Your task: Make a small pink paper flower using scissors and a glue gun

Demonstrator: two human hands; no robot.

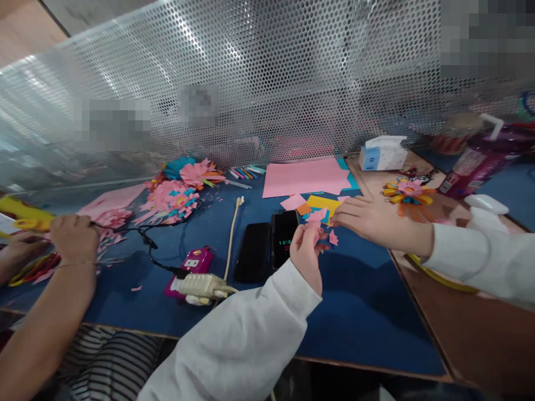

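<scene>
My left hand [307,250] is closed, pinching a small cut piece of pink paper [317,218] above the blue table, beside two black phones. My right hand [368,218] reaches in from the right, its fingers stretched out toward the same spot; the fingertips are close to the pink piece and the loose scraps. Under and behind the hands lie a yellow paper piece [324,205], a pink square [293,203] and bits of orange and blue. A small pink scrap [333,238] shows just below my right fingertips.
At left a co-worker's hand [75,239] holds a yellow glue gun [25,214] with a black cord. Paper flowers [173,197], pink sheets [305,177], a phone [252,252], a magenta power strip [196,262], a tissue box [382,155] and a purple bottle [476,161] stand around.
</scene>
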